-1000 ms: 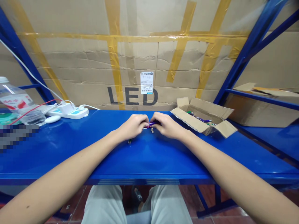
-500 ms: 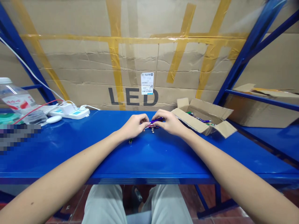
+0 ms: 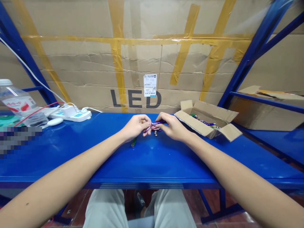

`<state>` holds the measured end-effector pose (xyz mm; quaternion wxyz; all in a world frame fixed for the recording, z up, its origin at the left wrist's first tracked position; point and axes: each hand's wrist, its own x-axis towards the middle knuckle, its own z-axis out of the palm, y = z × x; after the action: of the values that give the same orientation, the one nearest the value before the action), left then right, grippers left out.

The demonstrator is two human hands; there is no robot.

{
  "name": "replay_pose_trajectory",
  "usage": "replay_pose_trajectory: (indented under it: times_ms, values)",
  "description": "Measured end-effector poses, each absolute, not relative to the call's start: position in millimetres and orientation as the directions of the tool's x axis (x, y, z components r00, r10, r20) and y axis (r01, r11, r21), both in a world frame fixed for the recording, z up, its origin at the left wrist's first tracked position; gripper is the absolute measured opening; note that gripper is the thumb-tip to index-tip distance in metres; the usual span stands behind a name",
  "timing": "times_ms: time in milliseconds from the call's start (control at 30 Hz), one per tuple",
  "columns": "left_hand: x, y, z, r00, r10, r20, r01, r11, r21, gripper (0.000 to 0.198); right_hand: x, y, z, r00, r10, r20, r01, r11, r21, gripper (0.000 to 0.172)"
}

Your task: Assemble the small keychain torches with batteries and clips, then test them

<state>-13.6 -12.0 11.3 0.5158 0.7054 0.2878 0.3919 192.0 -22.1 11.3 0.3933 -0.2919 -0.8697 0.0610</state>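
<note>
Between my fingertips, above the middle of the blue table, is a shiny purple pen (image 3: 155, 123). My left hand (image 3: 136, 127) pinches its left end, where a purple part slants down to the left; whether this is a separate piece I cannot tell. A small gold-coloured bit shows at the left fingers. My right hand (image 3: 175, 127) is closed on the pen's right end between thumb and fingers. Just below lie a reddish pen-like piece (image 3: 156, 129) and small silvery bits (image 3: 155, 134), partly hidden by the hands. A green pen-like piece (image 3: 133, 143) rests under my left wrist.
An open cardboard box (image 3: 193, 123) holding several colourful pens stands to the right. At the left are a white power strip (image 3: 79, 116) with cables, a white mouse-like object (image 3: 55, 121) and a plastic bottle (image 3: 21, 106). A large LED carton (image 3: 95, 72) walls off the back.
My left fingers have shifted and spread lower, and a slanting purple part now shows at them. More of the green piece is uncovered. My right hand stays nearly in place.
</note>
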Motion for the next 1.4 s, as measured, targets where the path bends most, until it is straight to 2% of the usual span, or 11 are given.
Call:
replay_pose_trajectory:
  times_ms: [200,333,433,633,800,900,967,1067,1167,1267,1400]
  values:
    - [-8,-18,13,0.501,0.855,0.134,-0.139,-0.073,0.988,0.018,191,-26,10,-0.612,0.430,0.664,0.507,0.857,-0.088,0.009]
    - [-6,-21,12,0.529,0.840,0.119,-0.149,-0.047,0.988,0.019,193,-28,11,-0.678,0.366,0.637,0.564,0.815,0.133,0.013]
    - [-6,-21,11,0.545,0.823,0.159,-0.146,-0.093,0.985,0.021,194,-29,11,-0.701,0.352,0.620,0.574,0.795,0.197,0.016]
    - [-10,-24,17,0.548,0.767,0.334,0.096,-0.455,0.885,0.012,193,-33,11,-0.675,0.428,0.601,0.556,0.831,0.033,0.014]
    - [-16,-24,20,0.578,0.628,0.521,0.313,-0.761,0.569,0.012,188,-32,12,-0.642,0.567,0.516,0.484,0.822,-0.301,0.020]
    - [-18,-21,19,0.620,0.551,0.558,0.354,-0.832,0.428,0.012,186,-31,13,-0.635,0.610,0.474,0.461,0.792,-0.401,0.023]
    - [-18,-21,19,0.605,0.564,0.562,0.360,-0.823,0.438,0.012,186,-29,14,-0.618,0.598,0.510,0.459,0.801,-0.383,0.020]
    - [-16,-22,19,0.561,0.636,0.530,0.345,-0.761,0.549,0.011,187,-28,13,-0.543,0.589,0.599,0.479,0.803,-0.355,0.005]
    - [-13,-24,18,0.539,0.688,0.486,0.311,-0.699,0.644,0.010,190,-28,13,-0.505,0.552,0.664,0.482,0.818,-0.313,0.016]
    - [-12,-24,17,0.519,0.710,0.476,0.271,-0.664,0.696,0.010,190,-29,15,-0.529,0.495,0.689,0.454,0.851,-0.263,0.018]
    - [-13,-23,17,0.511,0.692,0.510,0.268,-0.692,0.670,0.010,187,-32,17,-0.493,0.523,0.695,0.429,0.841,-0.329,0.019]
